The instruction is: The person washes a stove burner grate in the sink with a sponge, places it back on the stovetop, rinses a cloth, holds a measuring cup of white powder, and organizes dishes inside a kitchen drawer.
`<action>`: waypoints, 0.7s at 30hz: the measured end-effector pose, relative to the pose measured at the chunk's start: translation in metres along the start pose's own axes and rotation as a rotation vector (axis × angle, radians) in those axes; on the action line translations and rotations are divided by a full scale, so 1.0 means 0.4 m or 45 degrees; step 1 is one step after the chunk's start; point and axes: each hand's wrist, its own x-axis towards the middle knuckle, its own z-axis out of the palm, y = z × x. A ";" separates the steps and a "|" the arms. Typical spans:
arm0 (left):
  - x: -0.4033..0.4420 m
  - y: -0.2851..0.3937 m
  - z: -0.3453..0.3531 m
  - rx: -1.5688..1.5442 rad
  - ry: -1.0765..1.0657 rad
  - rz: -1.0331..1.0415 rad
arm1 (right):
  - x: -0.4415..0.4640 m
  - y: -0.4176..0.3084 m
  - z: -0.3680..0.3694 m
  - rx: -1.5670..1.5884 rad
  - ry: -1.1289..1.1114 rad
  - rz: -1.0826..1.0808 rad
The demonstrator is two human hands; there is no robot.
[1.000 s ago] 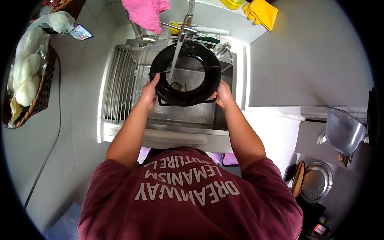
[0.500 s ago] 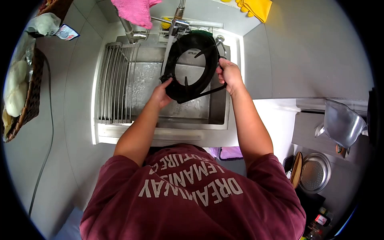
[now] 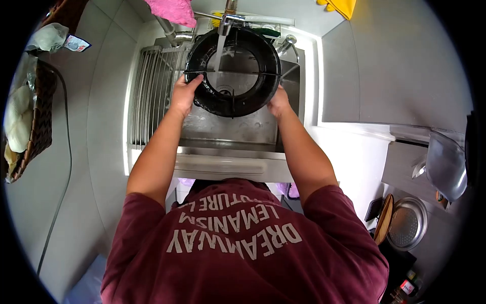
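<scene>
**Black stove grate (image 3: 268, 63) held under running water (image 3: 220, 53) over a kitchen sink (image 3: 228, 134)**

A person in a maroon T-shirt (image 3: 243, 273) holds the round, pronged grate above the steel basin. The left hand (image 3: 185, 93) pinches its near left rim, thumb on top, other fingers mostly hidden beneath. The right hand (image 3: 278, 101) grips the near right edge, fingertips out of sight behind it. At the far side, a chrome faucet (image 3: 231, 22) pours a stream across the left part of the grate's opening. A slatted drying rack (image 3: 149, 99) covers the sink's left side; a pink cloth (image 3: 173, 10) hangs at far left.

Black ring (image 3: 258, 97); maroon shirt (image 3: 243, 276), white lettering (image 3: 230, 245); pink cloth (image 3: 173, 11).
</scene>
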 end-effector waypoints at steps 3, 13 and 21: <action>-0.017 0.060 -0.005 0.114 0.049 0.037 | 0.058 0.081 0.002 0.098 -0.088 -0.013; -0.077 0.160 -0.058 0.309 0.317 0.265 | 0.034 0.124 0.204 0.165 0.060 0.199; -0.110 0.134 -0.098 0.141 0.416 0.454 | 0.088 0.059 0.287 0.150 -0.264 -0.061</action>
